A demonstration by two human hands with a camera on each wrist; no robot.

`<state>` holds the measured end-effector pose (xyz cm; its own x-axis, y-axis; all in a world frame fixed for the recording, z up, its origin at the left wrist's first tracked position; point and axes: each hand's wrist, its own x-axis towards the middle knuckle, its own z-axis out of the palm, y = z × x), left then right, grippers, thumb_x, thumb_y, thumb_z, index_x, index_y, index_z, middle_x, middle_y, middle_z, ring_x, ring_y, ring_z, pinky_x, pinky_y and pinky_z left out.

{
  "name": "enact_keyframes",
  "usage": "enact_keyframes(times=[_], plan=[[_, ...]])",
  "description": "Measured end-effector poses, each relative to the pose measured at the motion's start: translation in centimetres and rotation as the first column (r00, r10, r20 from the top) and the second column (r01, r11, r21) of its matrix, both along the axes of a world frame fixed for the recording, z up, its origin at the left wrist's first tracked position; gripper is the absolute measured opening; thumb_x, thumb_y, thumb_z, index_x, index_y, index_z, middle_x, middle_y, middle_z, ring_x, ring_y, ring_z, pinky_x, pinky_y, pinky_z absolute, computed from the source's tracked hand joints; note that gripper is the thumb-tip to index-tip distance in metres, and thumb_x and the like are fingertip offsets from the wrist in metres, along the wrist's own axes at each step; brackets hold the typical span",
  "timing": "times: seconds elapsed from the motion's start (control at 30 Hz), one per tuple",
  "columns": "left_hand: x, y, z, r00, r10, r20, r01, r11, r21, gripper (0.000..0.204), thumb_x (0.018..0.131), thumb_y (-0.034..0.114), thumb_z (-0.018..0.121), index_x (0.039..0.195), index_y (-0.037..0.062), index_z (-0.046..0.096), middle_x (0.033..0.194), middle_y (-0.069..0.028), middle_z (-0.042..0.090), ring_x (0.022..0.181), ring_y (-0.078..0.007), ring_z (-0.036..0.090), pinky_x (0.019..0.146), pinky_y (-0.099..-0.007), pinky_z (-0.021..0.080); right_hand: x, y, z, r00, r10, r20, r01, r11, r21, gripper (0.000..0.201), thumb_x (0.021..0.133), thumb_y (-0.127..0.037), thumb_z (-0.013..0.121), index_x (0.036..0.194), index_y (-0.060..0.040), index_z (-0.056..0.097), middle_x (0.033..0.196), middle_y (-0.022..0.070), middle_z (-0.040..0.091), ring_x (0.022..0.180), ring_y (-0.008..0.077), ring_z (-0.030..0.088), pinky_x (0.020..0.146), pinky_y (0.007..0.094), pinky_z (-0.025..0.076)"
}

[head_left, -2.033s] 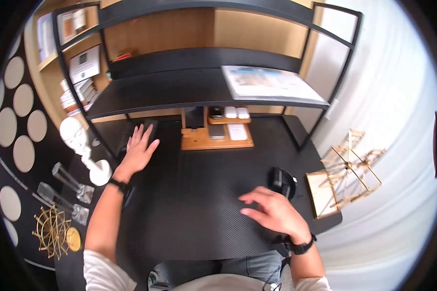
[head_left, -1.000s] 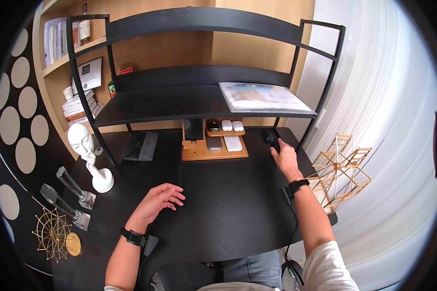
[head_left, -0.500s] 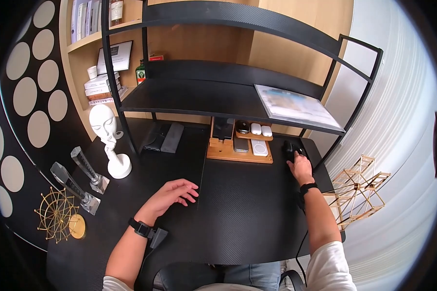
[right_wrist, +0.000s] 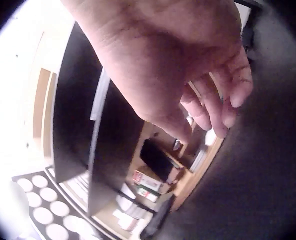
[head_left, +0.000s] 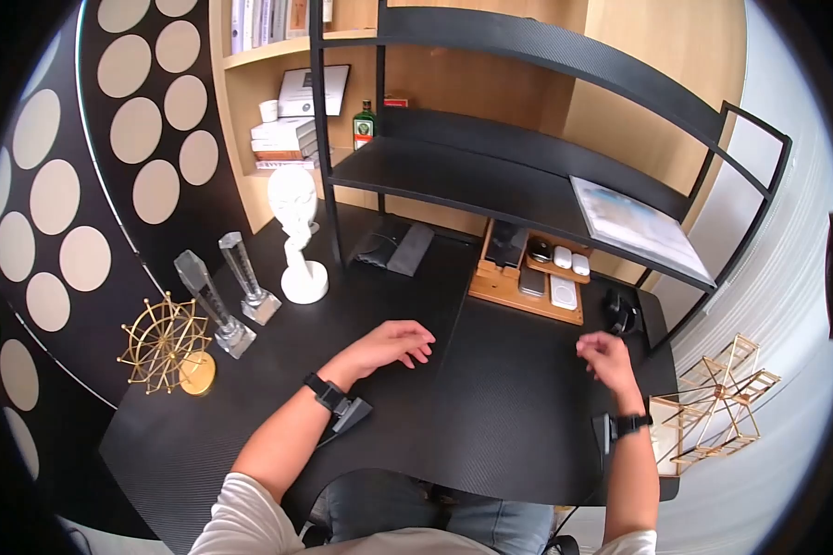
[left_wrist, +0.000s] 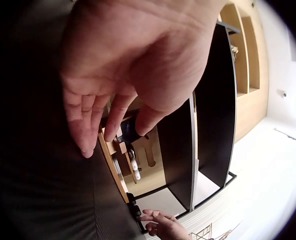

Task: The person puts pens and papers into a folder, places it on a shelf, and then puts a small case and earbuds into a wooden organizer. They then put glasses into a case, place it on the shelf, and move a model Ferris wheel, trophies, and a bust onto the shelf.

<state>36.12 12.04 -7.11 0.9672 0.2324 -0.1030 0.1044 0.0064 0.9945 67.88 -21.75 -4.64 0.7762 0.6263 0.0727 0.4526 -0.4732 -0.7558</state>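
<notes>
In the head view the left hand [head_left: 388, 348] is above the black desk [head_left: 491, 398], left of centre, fingers loosely bent and holding nothing. The right hand [head_left: 607, 359] hovers near the desk's right side, fingers loosely curled with nothing in them. Just behind it lies a black object [head_left: 621, 313] beside the shelf's right leg; hand and object look apart. A wooden organizer [head_left: 526, 296] holding a phone, small cases and a white charging pad stands under the shelf, between and beyond both hands. Each wrist view shows its hand [left_wrist: 138, 65], [right_wrist: 178, 70] with relaxed fingers.
A white head sculpture [head_left: 304, 280], two crystal trophies and a gold wheel ornament [head_left: 197, 373] stand on the left. Dark folded items [head_left: 411, 250] lie at the back. A gold wheel model [head_left: 719, 392] stands on the right; the black shelf [head_left: 491, 185] carries a picture sheet [head_left: 640, 227].
The right hand has come back toward the body, off the black object it was touching. The head view has turned left. The left hand stays loosely bent over the desk.
</notes>
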Motion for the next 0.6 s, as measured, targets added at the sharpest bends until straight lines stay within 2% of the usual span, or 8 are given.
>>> enact_keyframes(times=[0.03,0.1,0.17,0.2,0.3,0.4,0.53,0.6], plan=[[-0.5,0.2,0.0,1.000,0.004,-0.001,-0.004,1.000,0.011,0.033,0.109,0.030,0.059,0.126,0.0026,0.066,0.112,-0.0090,0.070,0.101,-0.0166,0.070,0.085,-0.0295,0.057,-2.8,-0.8,0.9,0.973,0.017,-0.230,0.007,0.994,0.105,0.027,0.093,-0.021,0.078,0.112,-0.0023,0.074,0.085,0.0042,0.074,0.069,0.0140,0.068,0.065,0.0279,0.054],[-0.3,0.0,-0.2,1.000,0.011,-0.003,-0.011,1.000,-0.027,0.033,0.109,0.030,0.059,0.126,0.0030,0.066,0.112,-0.0087,0.071,0.102,-0.0169,0.070,0.086,-0.0299,0.057,-8.0,-3.4,1.4,0.986,-0.033,-0.161,0.073,0.966,0.250,0.017,0.095,-0.014,0.076,0.108,-0.0021,0.075,0.085,0.0004,0.072,0.070,0.0086,0.063,0.063,0.0229,0.051],[-1.0,0.2,-0.4,0.999,0.007,0.044,-0.003,0.997,-0.076,0.031,0.109,0.028,0.059,0.126,0.0043,0.067,0.111,-0.0085,0.074,0.101,-0.0174,0.072,0.087,-0.0297,0.058,-13.0,-7.0,0.4,0.987,-0.157,0.024,0.128,0.874,0.468,0.013,0.094,-0.007,0.075,0.105,-0.0016,0.076,0.084,0.0021,0.072,0.069,0.0092,0.063,0.060,0.0230,0.050],[-1.1,0.1,0.1,0.999,0.024,0.034,-0.022,0.998,-0.059,0.029,0.109,0.026,0.058,0.126,0.0042,0.067,0.113,-0.0098,0.074,0.102,-0.0182,0.072,0.086,-0.0303,0.059,-14.9,-9.3,1.0,0.957,-0.216,0.191,0.114,0.892,0.437,0.013,0.092,-0.005,0.076,0.105,-0.0016,0.076,0.083,0.0029,0.071,0.070,0.0092,0.063,0.060,0.0231,0.049],[-0.7,0.0,0.5,0.996,0.085,0.015,-0.083,0.994,-0.067,0.028,0.108,0.024,0.059,0.122,0.0011,0.067,0.103,-0.0122,0.075,0.094,-0.0206,0.075,0.078,-0.0312,0.061,-20.4,-15.0,4.3,0.778,-0.455,0.433,0.254,0.858,0.445,0.011,0.087,0.001,0.078,0.096,-0.0021,0.074,0.083,0.0069,0.070,0.068,0.0132,0.063,0.062,0.0276,0.051],[-0.4,-0.2,0.7,0.996,0.085,0.010,-0.084,0.995,-0.055,0.028,0.110,0.024,0.055,0.119,-0.0002,0.065,0.102,-0.0133,0.075,0.092,-0.0211,0.075,0.076,-0.0314,0.061,-20.6,-20.7,7.3,0.392,-0.602,0.696,0.359,0.796,0.486,0.015,0.085,0.005,0.074,0.096,-0.0005,0.068,0.089,0.0109,0.068,0.067,0.0200,0.061,0.062,0.0314,0.050],[0.1,-1.2,0.7,0.995,0.098,0.016,-0.097,0.994,-0.041,0.028,0.111,0.023,0.053,0.116,-0.0006,0.065,0.100,-0.0136,0.075,0.089,-0.0201,0.075,0.074,-0.0303,0.061,-18.1,-25.2,9.3,0.232,-0.649,0.725,0.466,0.728,0.502,0.038,0.094,0.003,0.064,0.131,0.0002,0.064,0.132,0.0206,0.063,0.124,0.0332,0.060,0.102,0.0416,0.049],[0.0,-1.5,0.9,0.992,0.121,0.018,-0.121,0.992,-0.043,0.027,0.111,0.022,0.052,0.115,-0.0001,0.066,0.100,-0.0133,0.075,0.088,-0.0196,0.075,0.074,-0.0288,0.061,-16.6,-25.6,9.9,0.271,-0.646,0.714,0.484,0.732,0.479,0.042,0.095,0.003,0.061,0.136,-0.0012,0.061,0.140,0.0196,0.059,0.132,0.0339,0.055,0.109,0.0435,0.045]])
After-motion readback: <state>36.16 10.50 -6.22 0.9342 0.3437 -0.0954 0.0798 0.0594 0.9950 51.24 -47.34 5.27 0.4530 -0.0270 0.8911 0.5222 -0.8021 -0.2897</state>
